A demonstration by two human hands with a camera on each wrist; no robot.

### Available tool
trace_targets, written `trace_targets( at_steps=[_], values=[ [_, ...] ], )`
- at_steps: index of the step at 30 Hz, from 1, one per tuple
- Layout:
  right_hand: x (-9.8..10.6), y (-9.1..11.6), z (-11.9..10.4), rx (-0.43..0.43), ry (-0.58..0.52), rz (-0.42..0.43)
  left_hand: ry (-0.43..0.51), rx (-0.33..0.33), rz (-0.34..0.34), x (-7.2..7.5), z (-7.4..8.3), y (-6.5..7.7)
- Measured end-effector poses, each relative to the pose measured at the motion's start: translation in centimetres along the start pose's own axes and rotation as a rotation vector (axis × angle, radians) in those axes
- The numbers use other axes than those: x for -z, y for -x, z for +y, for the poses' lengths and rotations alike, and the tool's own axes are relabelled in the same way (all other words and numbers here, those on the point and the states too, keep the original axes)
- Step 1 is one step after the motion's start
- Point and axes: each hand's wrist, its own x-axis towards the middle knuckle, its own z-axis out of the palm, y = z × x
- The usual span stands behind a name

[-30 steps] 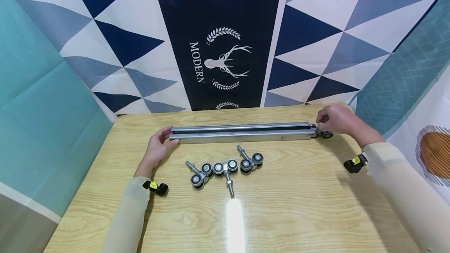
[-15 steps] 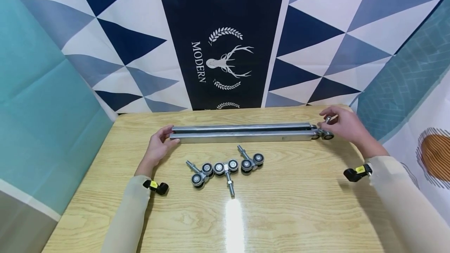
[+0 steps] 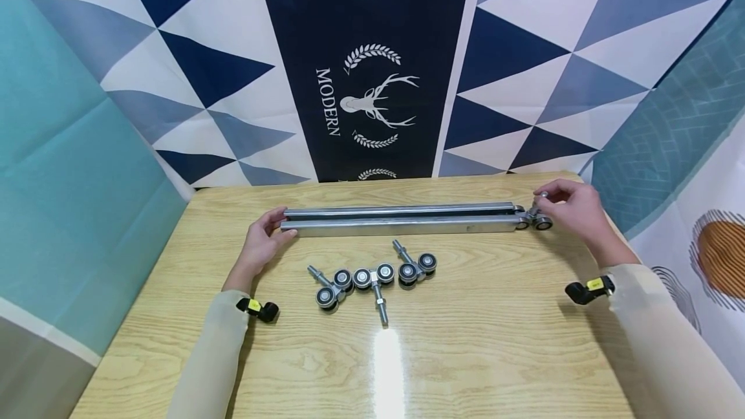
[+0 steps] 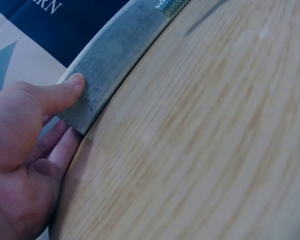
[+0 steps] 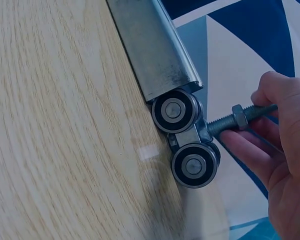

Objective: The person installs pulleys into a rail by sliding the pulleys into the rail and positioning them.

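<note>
The steel rail [image 3: 401, 227] bars the way across the tabletop [image 3: 483, 341], its ends blocked by the left hand [image 3: 262, 243] and by the wheeled bolt [image 3: 542, 222] in the right hand [image 3: 577, 211]. Three loose rollers [image 3: 385, 272] crowd the middle; I see passing room right of them. Patterned cloth [image 3: 372, 154] rises close behind.

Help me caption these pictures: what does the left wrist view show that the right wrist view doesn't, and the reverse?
Only left wrist: the left hand gripping one end of the metal rail, a bolt tip, white lettering.
Only right wrist: the right hand holding a roller by its stem at the rail's other end.
Both: rail, wooden table, patterned cloth.
</note>
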Motion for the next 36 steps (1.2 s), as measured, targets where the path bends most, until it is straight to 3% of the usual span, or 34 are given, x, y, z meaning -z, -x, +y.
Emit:
trace_targets(
  at_steps=[25,36],
  values=[
    [-0.2,-0.2,-0.4,-0.019,-0.114,-0.015,-0.002,-0.001,0.0,-0.1,0.4,0.1],
    [-1.3,-0.5,-1.8,-0.01,-0.201,-0.093,-0.008,0.007,-0.003,-0.1,0.3,0.3]
  ],
)
